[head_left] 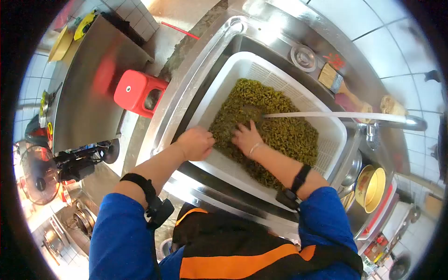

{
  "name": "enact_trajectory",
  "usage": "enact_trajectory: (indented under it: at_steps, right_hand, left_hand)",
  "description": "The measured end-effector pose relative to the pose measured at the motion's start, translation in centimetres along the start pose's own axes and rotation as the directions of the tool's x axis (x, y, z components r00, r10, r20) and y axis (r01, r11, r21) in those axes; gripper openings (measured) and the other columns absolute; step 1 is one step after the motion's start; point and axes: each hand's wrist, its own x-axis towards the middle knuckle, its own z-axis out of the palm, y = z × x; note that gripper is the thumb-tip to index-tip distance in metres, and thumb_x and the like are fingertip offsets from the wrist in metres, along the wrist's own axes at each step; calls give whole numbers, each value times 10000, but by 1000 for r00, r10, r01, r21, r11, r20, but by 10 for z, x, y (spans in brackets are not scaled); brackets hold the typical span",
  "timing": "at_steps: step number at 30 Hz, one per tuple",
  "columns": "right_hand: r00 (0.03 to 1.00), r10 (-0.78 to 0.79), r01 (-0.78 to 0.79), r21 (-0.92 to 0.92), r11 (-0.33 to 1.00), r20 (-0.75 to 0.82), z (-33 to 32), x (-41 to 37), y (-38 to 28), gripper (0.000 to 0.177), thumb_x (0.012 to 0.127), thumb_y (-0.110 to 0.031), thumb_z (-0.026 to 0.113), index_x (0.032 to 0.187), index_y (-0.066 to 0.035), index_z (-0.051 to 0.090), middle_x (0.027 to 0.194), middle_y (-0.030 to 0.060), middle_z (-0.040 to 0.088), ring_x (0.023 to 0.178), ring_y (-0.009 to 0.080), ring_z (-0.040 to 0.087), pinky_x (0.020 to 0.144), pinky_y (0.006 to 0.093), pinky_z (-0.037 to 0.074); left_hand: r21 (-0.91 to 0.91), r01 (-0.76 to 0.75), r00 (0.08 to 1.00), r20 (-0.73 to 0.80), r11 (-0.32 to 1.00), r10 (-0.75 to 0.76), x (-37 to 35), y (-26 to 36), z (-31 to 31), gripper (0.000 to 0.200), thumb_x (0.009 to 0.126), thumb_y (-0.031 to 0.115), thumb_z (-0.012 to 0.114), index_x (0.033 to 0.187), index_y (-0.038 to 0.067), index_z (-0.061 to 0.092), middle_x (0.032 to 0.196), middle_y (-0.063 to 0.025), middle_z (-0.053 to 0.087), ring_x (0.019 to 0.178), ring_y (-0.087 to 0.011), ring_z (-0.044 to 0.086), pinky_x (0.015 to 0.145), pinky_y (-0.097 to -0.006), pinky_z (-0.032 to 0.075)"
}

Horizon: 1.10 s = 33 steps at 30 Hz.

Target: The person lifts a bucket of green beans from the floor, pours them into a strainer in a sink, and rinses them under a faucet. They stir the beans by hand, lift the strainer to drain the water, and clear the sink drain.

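Observation:
A white perforated plastic basket [331, 133] sits in a stainless steel sink [179, 91], heaped with chopped olive-green vegetable pieces [289, 135]. From the faucet [413, 122] a stream of water [317, 114] runs onto the heap. My right hand [247, 139] lies on the wet pieces, fingers spread and partly among them. Over the near left corner of the basket is my left hand [195, 143], its fingers curled in at the edge of the vegetables. What those fingers hold, if anything, is hidden.
Behind the sink are a round metal drain strainer [304, 58], a wooden-handled brush [331, 77] and red scraps [334, 60]. Yellow enamel bowls [373, 189] stand at the right. A red stool [140, 92] is left of the sink, with a fan [39, 175] farther left.

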Motion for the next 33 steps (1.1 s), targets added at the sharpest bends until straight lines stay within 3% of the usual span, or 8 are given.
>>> enact_trajectory:
  at_steps: [6,9,13,16,22,28,30,33]
  right_hand:
    - [848,298,-309,49,950,-437,2,25,65,353,766,-157,455,1117,-184,466,1157,24,441,1113,213,352,902,465,241]
    - [826,475,-493,20,870,-303,-26,-6,65,336,761,-155,462,1095,-166,492,1168,37,433,1127,232,334,895,457,252]
    - [977,99,-82,94,992,-189,-22,-21,25,88,635,-133,518,683,-97,583,848,77,514,924,261,431,804,413,343]
    - [833,-362,465,175,868,-419,22,-13,-8,197,646,-137,535,836,-130,582,868,63,507,945,214,453,816,402,345]
    - [996,-61,66,77,995,-64,18,19,29,218,706,-113,505,918,-121,555,939,47,509,957,208,466,786,354,381]
    - [881,204,-226,-1,974,-426,-21,9,74,149,708,-112,493,822,-109,589,915,48,517,934,205,475,735,333,396]
    - [699,283,-306,84,948,-657,-30,-5,73,138,690,-105,494,783,-106,595,883,56,522,932,224,472,737,356,387]
    - [978,14,17,146,989,-210,-26,-3,31,123,638,-137,519,732,-106,592,877,64,536,954,242,452,782,407,356]
  left_hand:
    - [-32,43,998,37,999,-41,3,1,-5,112,634,176,518,605,68,517,651,-68,499,673,-240,517,638,-348,409]
    - [1,19,1000,-23,1000,-19,2,-1,0,120,639,182,510,609,66,519,651,-69,498,679,-239,517,644,-349,407]
    - [-10,36,999,36,999,-36,3,0,-2,139,648,199,508,619,64,525,662,-71,506,688,-240,519,653,-349,406]
    - [18,17,1000,2,1000,-17,2,-1,1,151,655,213,505,626,67,530,672,-71,511,695,-240,520,656,-351,407]
    - [-43,42,998,-40,998,-44,4,2,-2,112,616,171,530,596,73,479,645,-70,492,656,-247,515,625,-359,409]
    - [-35,21,994,-110,999,-25,3,-2,1,102,616,162,527,602,73,480,632,-67,487,637,-251,513,606,-367,410]
    - [-59,25,995,-100,998,-31,4,-2,2,107,615,163,528,605,68,481,638,-74,488,645,-254,511,598,-371,410]
    - [-65,12,995,-102,998,-19,7,-2,0,113,616,164,527,605,62,482,642,-80,489,641,-261,509,595,-375,408]
